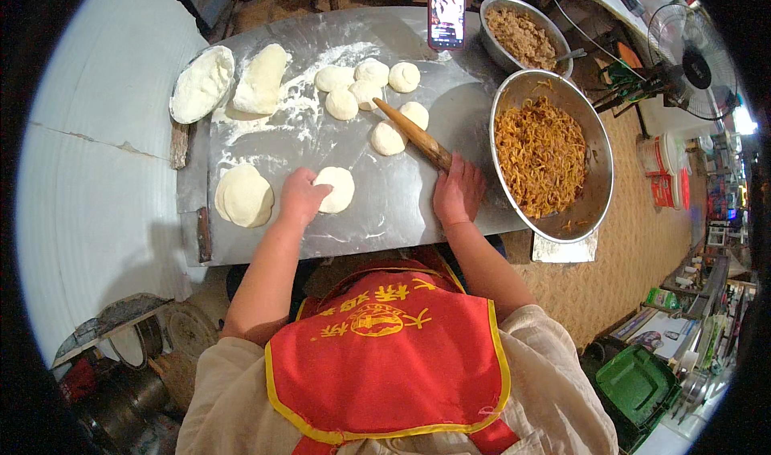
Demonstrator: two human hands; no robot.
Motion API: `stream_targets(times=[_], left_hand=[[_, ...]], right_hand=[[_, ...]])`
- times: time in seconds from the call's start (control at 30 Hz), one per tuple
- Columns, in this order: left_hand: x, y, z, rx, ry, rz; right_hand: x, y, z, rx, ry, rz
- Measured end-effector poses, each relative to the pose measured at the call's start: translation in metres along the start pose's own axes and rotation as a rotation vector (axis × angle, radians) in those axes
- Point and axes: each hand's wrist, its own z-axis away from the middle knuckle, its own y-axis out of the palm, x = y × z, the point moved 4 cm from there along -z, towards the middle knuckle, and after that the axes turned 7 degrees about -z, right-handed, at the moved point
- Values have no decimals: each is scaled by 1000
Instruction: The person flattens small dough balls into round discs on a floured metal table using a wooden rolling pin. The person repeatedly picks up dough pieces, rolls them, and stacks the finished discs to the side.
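My left hand [303,193] pinches the left edge of a small flattened dough round [338,191], thumb on top, on the metal work table [289,148]. In my right hand [459,191] is the lower end of a tapered wooden rolling pin [415,134], which slants up and to the left, apart from that round. Beside and partly behind the pin sit two dough pieces [388,138]. Several more dough pieces [342,104] are grouped farther back. Left of my left hand lies an overlapping stack of rolled dough rounds [248,197].
Flour fills a bowl [202,84] at the back left, next to a larger dough lump [262,78]. A large metal bowl of shredded filling [542,160] stands at the right, a second filling bowl [524,36] behind it. A lit phone [447,14] stands upright at the back edge.
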Motion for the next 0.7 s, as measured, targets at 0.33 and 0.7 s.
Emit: stream_targets(times=[0.33, 0.7], left_hand=[[-27, 0, -17, -432, 731, -480], [-66, 20, -91, -391, 199, -546]], right_hand=[[-5, 7, -3, 3, 19, 29], [-4, 5, 1, -49, -11, 26]])
